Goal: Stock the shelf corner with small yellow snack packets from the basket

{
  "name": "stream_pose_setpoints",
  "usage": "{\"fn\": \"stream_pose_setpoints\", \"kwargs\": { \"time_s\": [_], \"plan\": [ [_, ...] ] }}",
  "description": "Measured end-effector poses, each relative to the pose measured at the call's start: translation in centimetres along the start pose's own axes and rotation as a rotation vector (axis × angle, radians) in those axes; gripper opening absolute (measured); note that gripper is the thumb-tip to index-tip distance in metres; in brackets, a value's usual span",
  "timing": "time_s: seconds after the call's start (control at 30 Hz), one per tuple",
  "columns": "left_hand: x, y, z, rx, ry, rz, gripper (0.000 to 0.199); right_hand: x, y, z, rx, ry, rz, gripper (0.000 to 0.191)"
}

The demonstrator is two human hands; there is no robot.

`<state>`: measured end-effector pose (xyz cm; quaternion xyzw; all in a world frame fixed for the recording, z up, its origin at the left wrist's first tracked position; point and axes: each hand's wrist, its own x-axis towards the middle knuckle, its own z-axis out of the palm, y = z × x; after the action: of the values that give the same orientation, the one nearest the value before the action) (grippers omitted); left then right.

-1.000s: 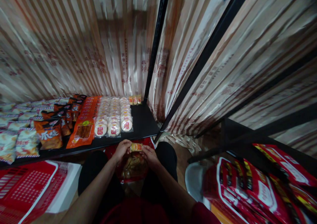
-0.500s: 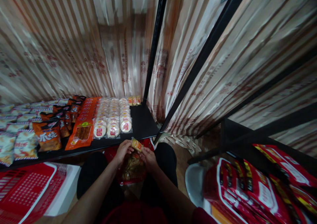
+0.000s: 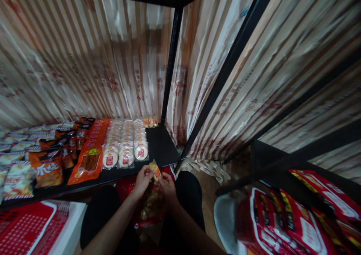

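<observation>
Between my two hands is a small yellow snack packet [image 3: 155, 171] with a red and orange label. My left hand [image 3: 143, 180] pinches its left side, and my right hand [image 3: 167, 187] grips the lower right end. Below them, between my knees, a red bag or basket [image 3: 128, 187] holds more golden packets [image 3: 152, 206]. Just ahead is the black shelf [image 3: 162, 146], with rows of round white crackers [image 3: 126, 157] in clear wrappers. A few matching yellow packets [image 3: 150, 122] stand at its back right, by the post.
Left along the shelf lie an orange snack pack [image 3: 91, 153], orange-and-black bags [image 3: 46, 168] and white bags [image 3: 18, 179]. A red basket [image 3: 25, 225] stands lower left. At right are a grey-white stool [image 3: 225, 221], red packages [image 3: 282, 221] and slanting black frame bars [image 3: 225, 70].
The packet has turned more upright in my fingers, both hands still on it. My view has tilted, so the shelf and hands appear slightly lower.
</observation>
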<state>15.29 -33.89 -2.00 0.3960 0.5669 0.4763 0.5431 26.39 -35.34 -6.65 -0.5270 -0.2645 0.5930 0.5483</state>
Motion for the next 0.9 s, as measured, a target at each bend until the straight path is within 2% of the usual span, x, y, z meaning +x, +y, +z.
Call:
{"fn": "stream_pose_setpoints", "kwargs": {
  "time_s": [0.07,0.13,0.23,0.33,0.6,0.9],
  "plan": [
    [0.4,0.0,0.2,0.035,-0.007,0.023,0.03,0.2,-0.2,-0.2,-0.096,-0.039,-0.03,0.049],
    [0.9,0.0,0.4,0.087,-0.004,0.057,0.029,0.4,-0.7,-0.5,-0.238,-0.068,-0.122,0.04],
    [1.8,0.0,0.7,0.186,-0.001,0.121,0.024,0.7,-1.9,-1.0,-0.558,0.004,-0.356,0.028],
    [2.7,0.3,1.1,0.284,0.006,0.163,0.019,1.3,-3.0,-1.1,-0.793,0.047,-0.484,0.026],
    [4.9,1.8,2.3,0.497,0.05,0.237,0.014,4.2,-3.8,-0.4,-0.809,-0.046,-0.513,0.039],
    [8.3,3.0,3.5,0.571,0.065,0.269,0.011,7.9,-4.9,0.9,-0.87,-0.003,-0.621,0.04]
  ]
}}
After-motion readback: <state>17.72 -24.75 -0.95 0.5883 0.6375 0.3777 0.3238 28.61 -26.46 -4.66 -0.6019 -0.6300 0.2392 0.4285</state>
